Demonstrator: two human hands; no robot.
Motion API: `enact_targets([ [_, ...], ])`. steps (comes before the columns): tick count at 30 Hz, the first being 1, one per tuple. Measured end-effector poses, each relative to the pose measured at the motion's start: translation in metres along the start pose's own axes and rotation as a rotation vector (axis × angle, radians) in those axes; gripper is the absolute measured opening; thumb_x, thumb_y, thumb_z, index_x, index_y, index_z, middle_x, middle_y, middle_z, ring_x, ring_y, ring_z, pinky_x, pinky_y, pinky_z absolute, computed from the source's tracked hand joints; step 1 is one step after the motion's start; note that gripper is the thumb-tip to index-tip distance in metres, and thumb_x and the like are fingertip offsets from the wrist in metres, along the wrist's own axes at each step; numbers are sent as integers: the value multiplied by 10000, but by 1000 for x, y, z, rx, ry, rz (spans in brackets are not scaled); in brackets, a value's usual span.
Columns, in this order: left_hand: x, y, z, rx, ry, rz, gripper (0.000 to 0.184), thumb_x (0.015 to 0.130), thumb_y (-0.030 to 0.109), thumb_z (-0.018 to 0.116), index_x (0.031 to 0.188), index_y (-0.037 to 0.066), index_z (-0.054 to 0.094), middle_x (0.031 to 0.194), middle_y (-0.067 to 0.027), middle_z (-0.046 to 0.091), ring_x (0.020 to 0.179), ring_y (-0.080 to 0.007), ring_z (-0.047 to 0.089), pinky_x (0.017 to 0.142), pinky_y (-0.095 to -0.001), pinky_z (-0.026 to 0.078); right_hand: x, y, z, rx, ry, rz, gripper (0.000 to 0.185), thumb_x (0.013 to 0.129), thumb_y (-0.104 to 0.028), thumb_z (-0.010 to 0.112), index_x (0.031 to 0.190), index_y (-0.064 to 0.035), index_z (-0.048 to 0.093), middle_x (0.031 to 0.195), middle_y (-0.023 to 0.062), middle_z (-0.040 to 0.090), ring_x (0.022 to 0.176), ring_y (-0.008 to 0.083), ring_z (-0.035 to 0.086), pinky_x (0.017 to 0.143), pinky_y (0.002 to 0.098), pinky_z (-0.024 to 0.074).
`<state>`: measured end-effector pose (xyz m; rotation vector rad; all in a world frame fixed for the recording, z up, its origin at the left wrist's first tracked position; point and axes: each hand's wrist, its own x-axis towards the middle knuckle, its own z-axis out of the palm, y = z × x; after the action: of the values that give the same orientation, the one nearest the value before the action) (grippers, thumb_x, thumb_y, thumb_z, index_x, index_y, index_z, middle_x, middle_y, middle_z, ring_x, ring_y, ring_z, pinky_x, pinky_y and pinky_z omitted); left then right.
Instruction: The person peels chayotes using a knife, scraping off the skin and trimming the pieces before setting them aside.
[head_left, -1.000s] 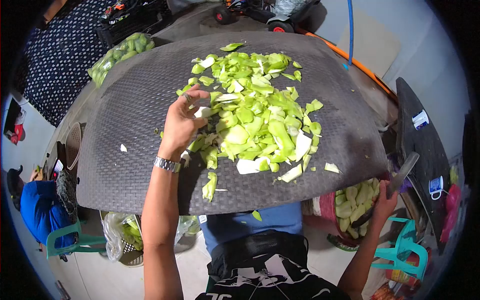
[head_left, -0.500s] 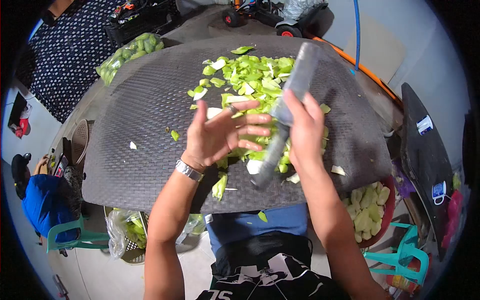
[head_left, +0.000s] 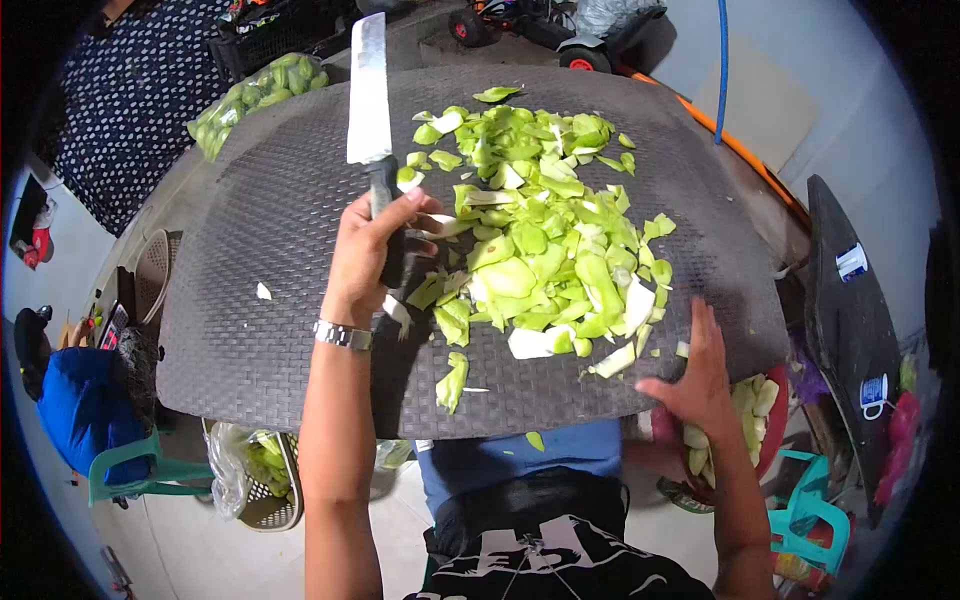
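Note:
My left hand (head_left: 368,245), with a metal watch on its wrist, is closed round the black handle of a large knife (head_left: 369,95), whose blade points away from me over the dark woven tabletop (head_left: 250,350). Just right of it lies a wide pile of green and whitish peelings (head_left: 545,255). My right hand (head_left: 698,370) is empty, its fingers spread, at the table's right front edge. Below that hand is a red tub (head_left: 777,420) holding pale peeled vegetables (head_left: 752,405), partly hidden by the hand and forearm.
A bag of green vegetables (head_left: 265,95) sits beyond the table's far left edge. A basket with a plastic bag (head_left: 232,470) stands below the left front. A person in blue (head_left: 85,405) is at the far left. Green chair (head_left: 812,515) and board with mugs (head_left: 850,330) are at right.
The knife has passed from my right hand to my left. My right hand came in over the pile with it, then moved back right, now empty.

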<state>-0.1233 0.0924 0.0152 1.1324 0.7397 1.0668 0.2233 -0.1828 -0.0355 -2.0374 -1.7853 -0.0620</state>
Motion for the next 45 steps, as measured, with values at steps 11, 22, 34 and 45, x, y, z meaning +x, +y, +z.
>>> enact_targets([
  [11,13,-8,-19,-40,64,6,226,996,235,737,1040,22,675,985,-126,740,813,-180,717,622,-321,592,82,-83,52,101,-158,10,1391,635,-686,906,1659,-42,220,1606,386,242,1489,612,230,1239,662,211],
  [22,15,-8,-22,25,317,130,270,972,275,774,956,43,639,857,-57,680,620,-127,638,486,-278,469,256,-197,170,141,-79,17,1045,834,-488,829,1650,-115,294,1545,388,268,1490,611,224,1260,618,169],
  [34,17,-10,-28,73,414,168,249,965,234,773,932,39,622,833,-58,665,521,-122,572,437,-282,435,270,-117,33,155,-5,-297,609,892,-465,784,1297,-20,693,1220,210,732,1183,402,669,1059,471,516],
  [45,14,-14,-10,112,385,171,235,963,212,778,875,38,647,816,-58,678,490,-116,559,422,-277,422,67,-44,47,-146,-107,118,1357,762,-736,802,1597,143,192,1604,453,256,1539,585,208,1256,642,179],
])
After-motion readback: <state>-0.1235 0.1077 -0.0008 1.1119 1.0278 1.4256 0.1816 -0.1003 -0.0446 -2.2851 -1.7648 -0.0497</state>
